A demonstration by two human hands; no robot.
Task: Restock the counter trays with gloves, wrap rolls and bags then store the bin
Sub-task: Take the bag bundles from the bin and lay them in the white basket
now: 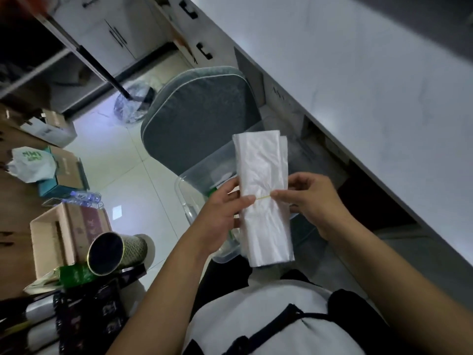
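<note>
Head view: a flat folded bundle of thin white plastic bags (263, 198), bound at its middle by a thin yellow rubber band (263, 198), is held upright in the air above a clear plastic storage bin (190, 201), which seems to rest on a grey padded chair (197, 119). The pale grey surface (358, 85) lies to the right, well apart from the bundle; no trays are seen on it.

Step judged: the band is being taken off. It is best slid along toward one end while the bundle is kept pinched flat, so the bags are not scattered or torn.

The left hand (225, 211) is curled around the bundle's left edge, thumb on the front by the band. The right hand (309, 201) is pinched shut on the band at the right edge, the other fingers loosely bent.
</note>
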